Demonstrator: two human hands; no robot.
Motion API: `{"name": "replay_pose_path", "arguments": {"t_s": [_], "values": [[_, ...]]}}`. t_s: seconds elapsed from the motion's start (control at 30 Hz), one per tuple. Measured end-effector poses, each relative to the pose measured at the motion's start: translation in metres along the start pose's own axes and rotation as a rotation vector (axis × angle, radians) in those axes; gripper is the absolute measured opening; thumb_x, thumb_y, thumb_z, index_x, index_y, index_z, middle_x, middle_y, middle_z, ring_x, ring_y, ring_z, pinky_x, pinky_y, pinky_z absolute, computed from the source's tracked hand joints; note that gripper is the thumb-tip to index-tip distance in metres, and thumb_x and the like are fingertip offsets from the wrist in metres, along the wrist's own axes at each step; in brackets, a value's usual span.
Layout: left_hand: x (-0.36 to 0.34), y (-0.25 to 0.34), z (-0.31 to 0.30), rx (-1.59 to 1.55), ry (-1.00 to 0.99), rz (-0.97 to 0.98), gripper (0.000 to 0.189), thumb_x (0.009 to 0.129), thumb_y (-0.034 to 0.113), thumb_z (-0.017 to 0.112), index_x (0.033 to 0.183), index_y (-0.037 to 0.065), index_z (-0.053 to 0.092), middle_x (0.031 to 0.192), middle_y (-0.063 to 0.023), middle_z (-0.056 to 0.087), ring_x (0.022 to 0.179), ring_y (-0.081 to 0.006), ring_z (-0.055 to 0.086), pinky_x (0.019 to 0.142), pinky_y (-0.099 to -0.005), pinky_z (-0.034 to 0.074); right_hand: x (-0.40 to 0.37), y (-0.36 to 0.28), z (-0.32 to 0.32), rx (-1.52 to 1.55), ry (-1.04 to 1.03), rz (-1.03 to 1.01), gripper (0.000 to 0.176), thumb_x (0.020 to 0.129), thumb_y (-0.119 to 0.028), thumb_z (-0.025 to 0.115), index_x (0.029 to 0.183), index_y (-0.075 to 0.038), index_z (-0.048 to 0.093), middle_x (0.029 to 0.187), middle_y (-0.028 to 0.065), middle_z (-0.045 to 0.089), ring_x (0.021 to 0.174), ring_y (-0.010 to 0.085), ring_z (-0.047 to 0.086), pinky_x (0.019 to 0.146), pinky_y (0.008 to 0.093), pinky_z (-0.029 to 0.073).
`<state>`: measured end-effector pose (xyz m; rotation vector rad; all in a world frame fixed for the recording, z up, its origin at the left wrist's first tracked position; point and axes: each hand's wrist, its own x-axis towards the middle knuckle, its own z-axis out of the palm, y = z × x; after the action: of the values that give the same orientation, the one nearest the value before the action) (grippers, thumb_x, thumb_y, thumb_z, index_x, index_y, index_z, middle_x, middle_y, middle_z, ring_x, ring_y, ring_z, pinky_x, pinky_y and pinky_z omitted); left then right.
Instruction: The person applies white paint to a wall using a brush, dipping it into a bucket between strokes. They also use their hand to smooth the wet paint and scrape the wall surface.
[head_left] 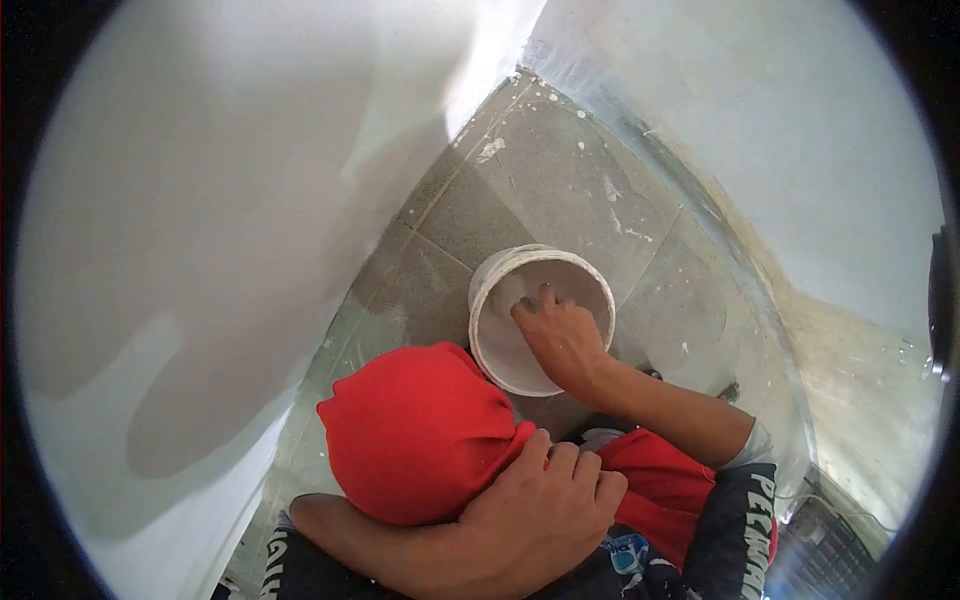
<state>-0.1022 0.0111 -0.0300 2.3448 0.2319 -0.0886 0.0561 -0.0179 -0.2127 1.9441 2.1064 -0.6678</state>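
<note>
White walls (200, 250) fill upper left and right of the frame, smooth, matte, meeting at a corner. Grey tiled floor (560, 190) runs down the middle, speckled with white splashes. Red cloth (415, 430), soft and bunched into a rounded lump, sits lower centre. White bucket (490, 350) stands upright at centre, round, mouth up, so no long axis; plastic by the look of it, inside coated white. Right hand (565, 340) is the nearer one, reaching over the lower rim into the bucket, fingers (547, 297) loosely bent, tips on the inner surface; cannot tell if they hold anything. Left hand (540, 520), bottom centre, well apart from the bucket, is curled tight around the cloth.
</note>
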Motion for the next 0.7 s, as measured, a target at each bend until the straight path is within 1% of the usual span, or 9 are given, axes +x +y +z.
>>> {"name": "replay_pose_path", "arguments": {"t_s": [0.03,0.13,0.37,0.47,0.53,0.57,0.63,0.67,0.7], "values": [[0.000,0.000,0.002,0.045,0.045,0.002,0.024,0.086,0.032,0.065,0.094,0.011,0.061,0.087,-0.0073,0.062,0.087,-0.0228,0.060,0.090,-0.0415,0.044,0.000,0.001,0.002,0.000,-0.006,0.003,0.029,0.082,-0.007,0.061,0.111,-0.006,0.060,0.104,0.0229,0.059,0.079,0.0362,0.069,0.061,0.0416,0.057],[0.004,-0.004,0.017,0.036,0.038,0.003,0.015,0.085,0.022,0.059,0.087,0.007,0.059,0.078,-0.0077,0.060,0.077,-0.0217,0.059,0.083,-0.0438,0.046,0.000,0.002,0.005,0.021,0.016,0.005,0.029,0.082,-0.007,0.062,0.110,-0.006,0.060,0.104,0.0226,0.059,0.079,0.0358,0.069,0.061,0.0414,0.057],[0.007,-0.001,0.021,0.035,0.020,0.019,0.015,0.084,0.022,0.059,0.088,0.007,0.060,0.079,-0.0078,0.060,0.077,-0.0227,0.060,0.083,-0.0451,0.046,-0.004,0.002,0.007,0.034,0.033,0.027,0.033,0.080,-0.005,0.063,0.112,-0.007,0.060,0.103,0.0230,0.059,0.080,0.0365,0.069,0.062,0.0416,0.057],[0.008,0.001,0.017,-0.013,0.021,0.008,0.019,0.088,0.025,0.060,0.091,0.006,0.061,0.079,-0.0085,0.061,0.077,-0.0236,0.060,0.084,-0.0449,0.046,-0.013,0.001,-0.021,0.020,0.003,0.064,0.035,0.080,-0.006,0.064,0.115,-0.007,0.058,0.103,0.0248,0.059,0.080,0.0380,0.068,0.062,0.0433,0.057],[0.008,0.004,0.002,-0.017,-0.038,0.004,0.025,0.087,0.032,0.064,0.096,0.008,0.062,0.090,-0.0099,0.063,0.090,-0.0254,0.061,0.089,-0.0431,0.045,-0.025,0.008,-0.050,0.085,-0.117,0.096,0.037,0.082,-0.005,0.062,0.118,-0.009,0.057,0.101,0.0223,0.062,0.081,0.0355,0.069,0.064,0.0431,0.056],[0.008,0.004,0.001,-0.019,-0.039,0.011,0.025,0.087,0.032,0.064,0.096,0.008,0.062,0.090,-0.0099,0.063,0.090,-0.0254,0.061,0.089,-0.0431,0.045,-0.031,0.014,-0.063,0.083,-0.117,0.103,0.037,0.082,-0.005,0.062,0.118,-0.009,0.057,0.101,0.0223,0.062,0.081,0.0355,0.069,0.064,0.0431,0.056],[0.009,0.003,0.000,-0.009,-0.001,0.041,0.025,0.088,0.032,0.063,0.097,0.008,0.062,0.091,-0.0101,0.063,0.090,-0.0252,0.060,0.087,-0.0426,0.045,-0.042,0.031,-0.088,0.199,-0.133,0.089,0.027,0.088,-0.008,0.057,0.115,-0.005,0.058,0.086,0.0184,0.067,0.076,0.0323,0.069,0.063,0.0427,0.054],[0.010,0.003,0.000,-0.009,0.001,0.051,0.025,0.088,0.032,0.063,0.097,0.008,0.062,0.091,-0.0101,0.063,0.090,-0.0252,0.060,0.087,-0.0426,0.045,-0.046,0.043,-0.100,0.194,-0.130,0.098,0.027,0.088,-0.008,0.057,0.115,-0.005,0.058,0.086,0.0184,0.067,0.076,0.0323,0.069,0.063,0.0427,0.054],[0.010,0.003,0.000,0.007,-0.002,0.065,0.025,0.088,0.032,0.063,0.097,0.008,0.062,0.091,-0.0102,0.063,0.090,-0.0252,0.060,0.086,-0.0423,0.045,-0.050,0.056,-0.110,0.345,-0.190,0.111,0.025,0.092,-0.011,0.055,0.117,-0.005,0.058,0.080,0.0155,0.066,0.070,0.0277,0.067,0.061,0.0398,0.052]]}}
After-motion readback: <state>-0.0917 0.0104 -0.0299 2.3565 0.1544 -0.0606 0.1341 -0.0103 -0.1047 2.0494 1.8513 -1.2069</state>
